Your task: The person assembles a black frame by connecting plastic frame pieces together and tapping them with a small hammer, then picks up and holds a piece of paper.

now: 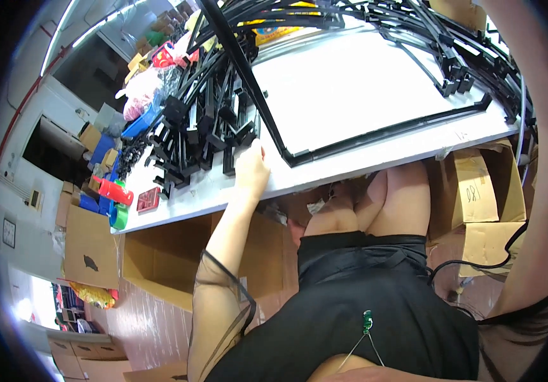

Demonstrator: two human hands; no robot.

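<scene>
My left hand [253, 169] is at the front of the white table, its fingers curled closed beside the ends of several black frame bars [211, 121]. What it grips, if anything, is hidden behind the fingers. Just right of it lies the corner of a large black frame [375, 135]. One side of that frame runs along the table's front edge, and another rises up and left toward the top of the view. My right arm [538, 127] reaches up along the right rim, and its hand is outside the picture.
More black bars [442, 51] are heaped on the white table [344, 83] at the back right. A red bottle [113, 190], a green tape roll [118, 215] and a small red box [148, 200] stand at the left end. Open cardboard boxes [477, 191] sit below the table.
</scene>
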